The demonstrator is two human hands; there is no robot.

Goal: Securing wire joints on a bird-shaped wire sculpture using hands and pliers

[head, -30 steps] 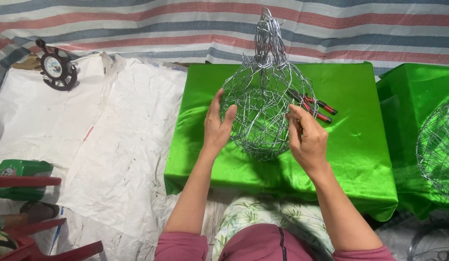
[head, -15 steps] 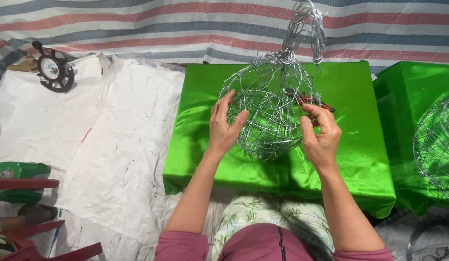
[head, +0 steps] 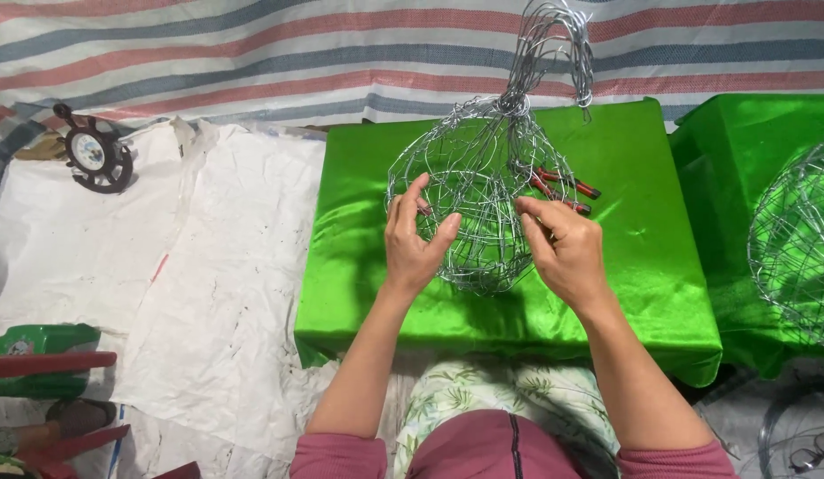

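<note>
A round cage of silver wire [head: 479,191], with a bundle of loose wire ends twisted together at its top, is held above a low table covered in shiny green cloth [head: 359,266]. My left hand [head: 414,239] grips the cage's left side, fingers curled round the wires. On the right side, my right hand [head: 561,247] pinches wires with thumb and fingers. Red-handled pliers [head: 563,188] lie on the green cloth behind the cage, seen through the wires.
A second wire cage [head: 798,239] rests on another green-covered table at the right. White sheeting [head: 190,266] covers the floor at the left, with a small dark round clock [head: 96,158] on it. Red and green objects [head: 39,355] sit at the lower left. A striped tarp [head: 252,62] lies behind.
The wire cage has been turned and tilted so its top bundle leans to the right. Both hands have shifted their hold lower on the cage's sides.
</note>
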